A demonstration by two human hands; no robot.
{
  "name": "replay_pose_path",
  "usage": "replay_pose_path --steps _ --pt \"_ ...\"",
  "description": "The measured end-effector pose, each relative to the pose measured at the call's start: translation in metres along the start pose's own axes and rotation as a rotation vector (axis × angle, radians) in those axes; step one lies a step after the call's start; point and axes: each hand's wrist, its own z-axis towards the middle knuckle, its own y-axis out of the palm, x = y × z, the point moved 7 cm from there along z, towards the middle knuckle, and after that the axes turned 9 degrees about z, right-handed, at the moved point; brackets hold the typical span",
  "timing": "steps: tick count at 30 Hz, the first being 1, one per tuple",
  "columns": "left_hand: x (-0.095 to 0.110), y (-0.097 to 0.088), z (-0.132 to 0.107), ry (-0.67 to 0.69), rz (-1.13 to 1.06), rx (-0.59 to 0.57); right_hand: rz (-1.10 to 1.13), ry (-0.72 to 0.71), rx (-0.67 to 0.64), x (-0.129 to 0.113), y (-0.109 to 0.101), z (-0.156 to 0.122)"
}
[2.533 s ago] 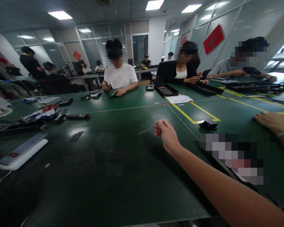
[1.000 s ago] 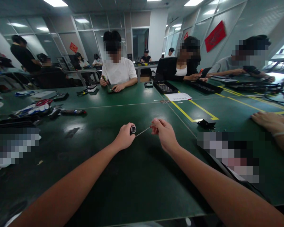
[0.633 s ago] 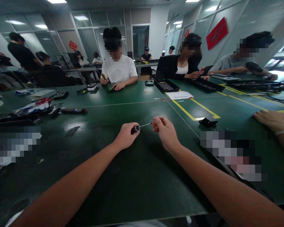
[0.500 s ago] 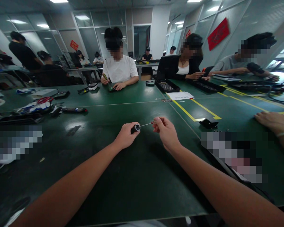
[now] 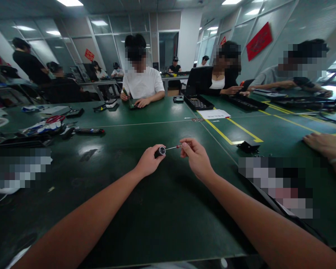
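Note:
Closed around a small black cylindrical part [image 5: 158, 152] is my left hand [image 5: 148, 161]; a pale ring shows at the part's open end, which faces right. My right hand [image 5: 195, 155] pinches the handle of a thin screwdriver [image 5: 172, 148] with a red collar. Its metal shaft points left, and the tip reaches the ringed end of the black part. Whether the tip sits inside a screw is too small to tell. Both hands are above the green table [image 5: 145, 228], and my fingers hide most of the screwdriver handle.
A black bracket-like part [image 5: 248, 146] lies to the right, near another person's hand [image 5: 323, 144]. At left are a pen-shaped tool [image 5: 89, 131] and red-handled scissors [image 5: 55, 119]. Farther back stand black trays [image 5: 198, 102] and a white paper [image 5: 213, 114]. Co-workers sit across the table.
The view has shifted very slightly. Both hands stay in nearly the same place, and the screwdriver's red collar shows more clearly between my right fingers.

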Motion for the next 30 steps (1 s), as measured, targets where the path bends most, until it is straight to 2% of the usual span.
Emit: replay_pose_path --steps 2,9,13,15,20,24,30 --pt "0.0 0.0 0.0 -0.001 0.002 -0.007 -0.024 -0.022 -0.02 -0.005 0.003 -0.003" --pt "0.001 0.001 -0.001 0.003 0.031 -0.021 -0.228 -0.019 0.043 -0.014 0.001 -0.005" --pt "0.0 0.0 -0.001 -0.001 0.012 -0.019 -0.18 -0.017 0.065 -0.008 -0.004 -0.003" --pt "-0.001 0.0 0.0 0.01 0.005 -0.008 -0.163 -0.008 0.037 -0.008 -0.002 -0.002" --pt "-0.001 0.002 0.0 0.034 0.035 0.001 -0.301 0.006 0.008 -0.013 0.002 -0.003" --pt "0.0 0.001 0.0 0.035 0.031 -0.001 -0.256 0.032 0.033 -0.007 -0.002 -0.002" --pt "-0.001 0.001 0.0 0.032 0.011 -0.004 -0.24 0.032 -0.033 -0.009 0.004 -0.005"
